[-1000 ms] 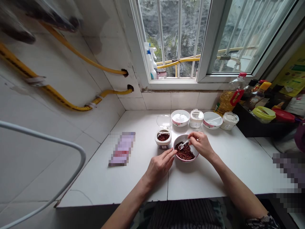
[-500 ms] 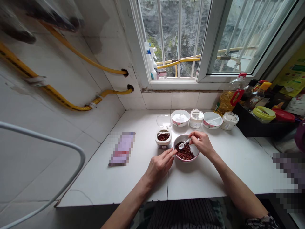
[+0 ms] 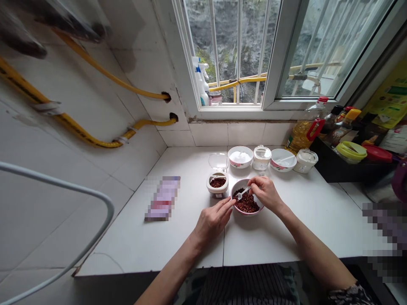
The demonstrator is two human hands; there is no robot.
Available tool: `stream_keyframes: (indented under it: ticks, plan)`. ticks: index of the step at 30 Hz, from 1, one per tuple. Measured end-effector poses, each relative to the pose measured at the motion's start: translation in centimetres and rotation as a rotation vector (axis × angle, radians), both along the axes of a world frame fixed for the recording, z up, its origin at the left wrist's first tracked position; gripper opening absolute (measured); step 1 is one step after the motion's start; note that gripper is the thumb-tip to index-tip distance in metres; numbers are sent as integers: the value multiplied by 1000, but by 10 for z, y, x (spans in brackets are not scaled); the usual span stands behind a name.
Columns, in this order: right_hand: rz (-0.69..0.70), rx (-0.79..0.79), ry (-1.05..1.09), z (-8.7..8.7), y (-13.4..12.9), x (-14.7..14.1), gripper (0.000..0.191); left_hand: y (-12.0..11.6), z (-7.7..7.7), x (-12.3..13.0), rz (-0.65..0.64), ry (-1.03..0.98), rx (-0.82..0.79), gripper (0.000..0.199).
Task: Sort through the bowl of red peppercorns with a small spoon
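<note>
A white bowl (image 3: pixel 262 208) with a pinkish edge stands on the counter, holding dark reddish-brown dried bits (image 3: pixel 247 204). With its fingers stretched to the left side of the rim, my left hand (image 3: pixel 213 217) steadies the bowl; its thumb is mostly hidden. My right hand (image 3: pixel 264 192) comes over the bowl from the right and pinches the handle of a small white spoon (image 3: pixel 243 192). The spoon's head is down at the dried bits, on the left side. Left of the bowl sits a small jar (image 3: pixel 218 190), lid raised, with the same dark bits inside.
Behind stand a flowered bowl of white powder (image 3: pixel 241 156), a lidded jar (image 3: pixel 262 157), another flowered bowl (image 3: pixel 282 161) and a second lidded jar (image 3: pixel 306 161). An oil bottle (image 3: pixel 303 131) and black condiment box (image 3: pixel 337 165) are right. A blurred purple packet (image 3: pixel 163 198) lies left.
My right hand has moved slightly left and the spoon has shifted left and a little lower in the bowl, its handle more tilted. My left hand and the bowl look almost unmoved.
</note>
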State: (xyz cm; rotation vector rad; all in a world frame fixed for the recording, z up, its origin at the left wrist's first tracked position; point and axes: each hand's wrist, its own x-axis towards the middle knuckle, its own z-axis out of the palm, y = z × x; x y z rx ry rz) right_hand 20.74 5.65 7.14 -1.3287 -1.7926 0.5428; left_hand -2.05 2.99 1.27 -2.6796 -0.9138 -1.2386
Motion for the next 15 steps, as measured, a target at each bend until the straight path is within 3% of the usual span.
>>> stream_keyframes:
  ticks: [6,15]
  plan:
    - [-23,-109,179,3,-1,5,18,0,0,1,4,12,-5,29]
    - [-56,6,28,3,1,5,19,0,0,0,1,10,-19,32]
